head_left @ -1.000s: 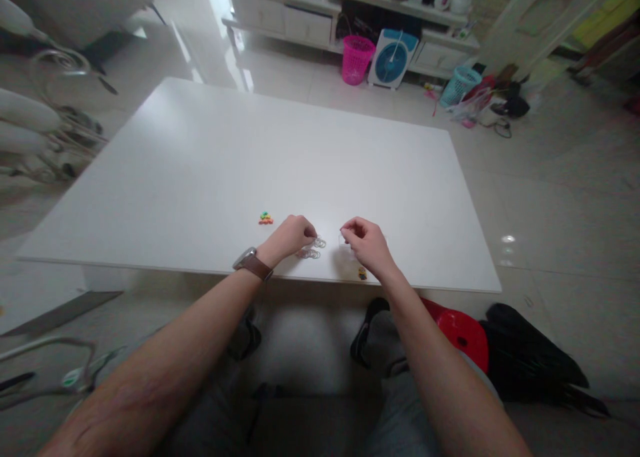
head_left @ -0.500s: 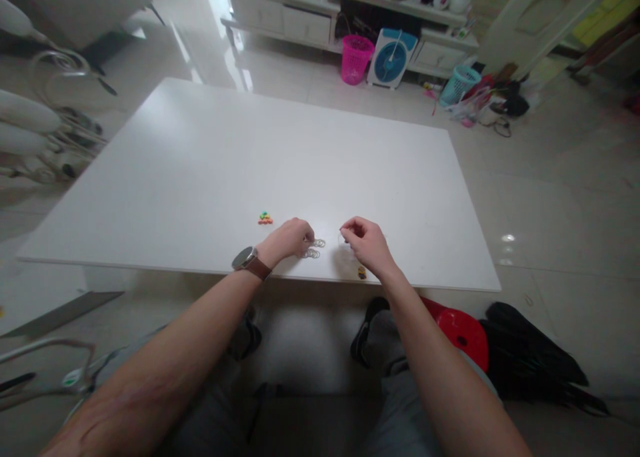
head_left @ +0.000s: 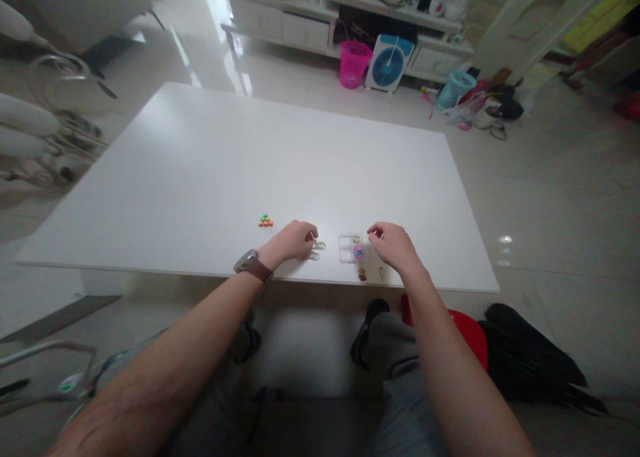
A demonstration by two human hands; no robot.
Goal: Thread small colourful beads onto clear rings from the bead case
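Note:
My left hand [head_left: 297, 239] is closed, its fingers curled down beside several metal rings [head_left: 320, 246] that lie in two overlapping rows on the table. What it may hold is hidden. To the right stands a small clear plastic box with compartments [head_left: 345, 252]; purple pieces [head_left: 359, 252] and gold-coloured pieces [head_left: 356, 240] are in its right-hand side. My right hand [head_left: 394, 244] hovers just right of this box, thumb and forefinger pinched; anything between them is too small to name. A yellow-and-dark trinket [head_left: 363, 274] and a thin metal ring piece [head_left: 381, 273] lie near the table's front edge.
A small cluster of green, yellow and orange pieces [head_left: 266, 221] lies left of my left hand on the white table [head_left: 280, 150]. Beyond the table stand a pink basket [head_left: 354, 64], a blue fan [head_left: 389, 62] and a cabinet [head_left: 306, 29]. A red stool [head_left: 465, 330] is below right.
My right hand has moved right, away from above the clear box, which now shows along with the thin metal ring piece. My left hand stays almost where it was.

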